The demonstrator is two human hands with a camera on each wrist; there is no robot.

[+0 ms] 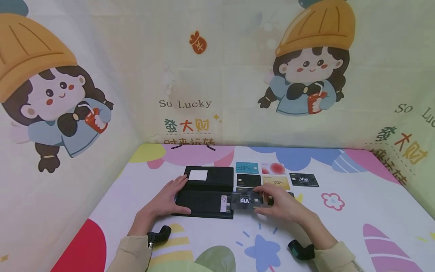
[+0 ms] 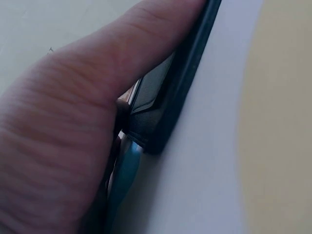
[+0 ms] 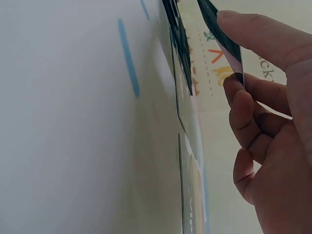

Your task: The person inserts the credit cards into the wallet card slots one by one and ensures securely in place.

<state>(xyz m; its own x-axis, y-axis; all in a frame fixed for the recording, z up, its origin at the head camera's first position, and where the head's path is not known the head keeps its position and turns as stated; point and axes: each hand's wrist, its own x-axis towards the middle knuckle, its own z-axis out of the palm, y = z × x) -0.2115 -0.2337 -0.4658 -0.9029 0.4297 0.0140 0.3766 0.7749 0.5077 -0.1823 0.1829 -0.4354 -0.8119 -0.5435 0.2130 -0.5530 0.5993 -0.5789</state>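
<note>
A black wallet (image 1: 204,204) lies unfolded on the table, a white patch on its upper half. My left hand (image 1: 163,200) rests on its left side, fingers and thumb spread along the edge. The thumb (image 2: 131,44) lies over the dark wallet edge (image 2: 168,107) in the left wrist view. With thumb and fingertips, my right hand (image 1: 280,202) pinches a dark Vip card (image 1: 245,200), its lettering upside down. The card's left end meets the wallet's lower right side; whether it is inside a slot I cannot tell. In the right wrist view the held card (image 3: 226,44) is raised off the table.
Right of the wallet lie a teal card (image 1: 247,167), a white-and-red card (image 1: 273,168), a black VIP card (image 1: 249,180) and a gold card (image 1: 276,182). Another black Vip card (image 1: 304,180) sits farther right. Cards under my right hand are partly hidden. A patterned cloth wall (image 1: 244,128) stands behind.
</note>
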